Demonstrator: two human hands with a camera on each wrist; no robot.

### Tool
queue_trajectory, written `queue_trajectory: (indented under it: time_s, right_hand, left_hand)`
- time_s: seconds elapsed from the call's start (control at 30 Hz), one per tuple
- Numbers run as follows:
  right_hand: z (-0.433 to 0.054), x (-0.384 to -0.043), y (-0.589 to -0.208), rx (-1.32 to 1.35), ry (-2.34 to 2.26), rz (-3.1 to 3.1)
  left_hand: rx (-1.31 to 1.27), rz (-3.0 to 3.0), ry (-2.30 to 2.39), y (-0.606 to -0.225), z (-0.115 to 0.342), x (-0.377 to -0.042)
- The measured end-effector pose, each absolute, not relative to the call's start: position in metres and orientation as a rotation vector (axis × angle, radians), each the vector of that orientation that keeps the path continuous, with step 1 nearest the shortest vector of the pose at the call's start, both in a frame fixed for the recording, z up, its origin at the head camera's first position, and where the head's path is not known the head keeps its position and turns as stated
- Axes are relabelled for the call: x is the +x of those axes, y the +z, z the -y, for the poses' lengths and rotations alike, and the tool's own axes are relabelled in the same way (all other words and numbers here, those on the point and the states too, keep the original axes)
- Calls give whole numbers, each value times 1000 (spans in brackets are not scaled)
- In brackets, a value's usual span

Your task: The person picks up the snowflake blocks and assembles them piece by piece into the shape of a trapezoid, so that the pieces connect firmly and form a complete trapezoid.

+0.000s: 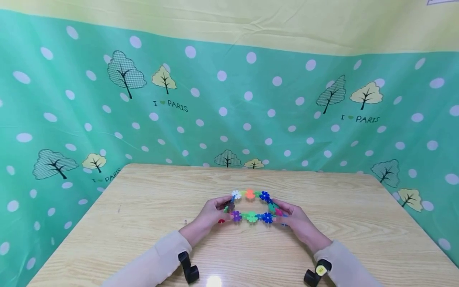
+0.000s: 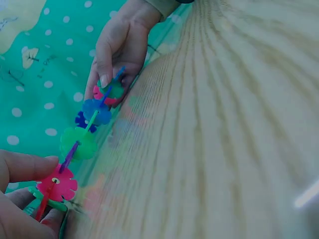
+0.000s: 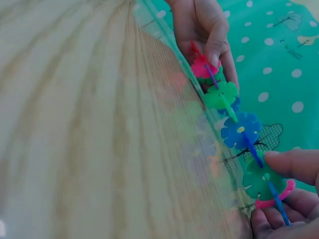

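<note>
A closed loop of interlocking plastic snowflake discs, in several colours, lies between the two hands in the head view. Its near side shows a light green disc [image 1: 252, 217], a purple disc [image 1: 236, 216] and a blue disc [image 1: 267, 217]. An orange disc [image 1: 250, 194] sits on the far side. My left hand [image 1: 211, 215] grips the loop's left end, thumb at a pink disc [image 2: 59, 185] in the left wrist view. The right end is held by my right hand [image 1: 299, 223], whose thumb touches a green disc [image 3: 264, 180] in the right wrist view.
The loop is close over a light wooden table [image 1: 150, 199]. Behind the table hangs a green dotted curtain [image 1: 201, 107] with printed trees. Black wrist camera mounts [image 1: 189, 271] sit on both sleeves. A bright light reflection shows near the front edge.
</note>
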State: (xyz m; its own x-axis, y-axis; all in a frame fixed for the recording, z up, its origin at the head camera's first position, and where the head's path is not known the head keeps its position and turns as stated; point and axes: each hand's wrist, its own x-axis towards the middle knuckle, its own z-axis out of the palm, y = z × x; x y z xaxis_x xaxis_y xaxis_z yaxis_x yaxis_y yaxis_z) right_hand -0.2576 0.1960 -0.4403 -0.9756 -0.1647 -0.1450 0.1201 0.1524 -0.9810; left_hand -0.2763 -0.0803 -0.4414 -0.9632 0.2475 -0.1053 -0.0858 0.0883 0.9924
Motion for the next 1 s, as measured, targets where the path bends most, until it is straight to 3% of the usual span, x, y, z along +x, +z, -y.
queue_trajectory:
  time_s: [0.5,0.73,1.0]
  right_hand:
    - [-194,-259,-435,-50,-1783,-2333]
    - [-203,-258,-437,-194,-1862,-2194]
    - [-215,-256,-434,-162,-1946,-2033]
  left_hand:
    - [206,-2157,1907,-449,84,-280]
    - [233,-2142,1917,-449,86,-277]
    - [226,-2144,1889,-443,95,-276]
